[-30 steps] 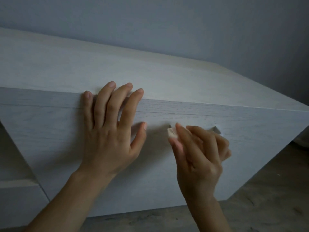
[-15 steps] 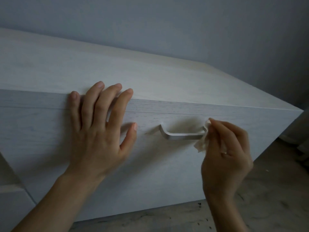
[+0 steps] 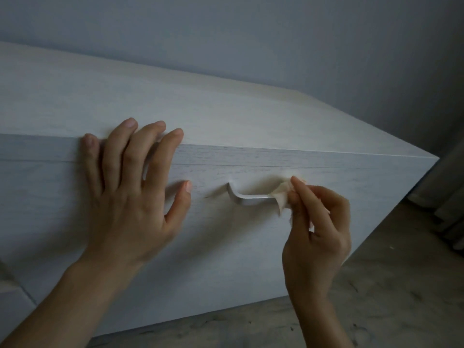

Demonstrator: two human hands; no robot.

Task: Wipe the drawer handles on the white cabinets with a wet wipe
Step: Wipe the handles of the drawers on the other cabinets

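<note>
A left hand (image 3: 130, 197) is lying flat, fingers spread, against a white cabinet (image 3: 251, 247) front at centre left. At centre right, a right hand (image 3: 319, 229) is pinching a crumpled wet wipe (image 3: 282, 194) against the right end of a metal drawer handle (image 3: 248, 199).

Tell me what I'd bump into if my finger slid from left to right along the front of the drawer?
left hand pressed flat on the drawer front → drawer handle → wet wipe at the handle's right end → right hand pinching the wipe
</note>
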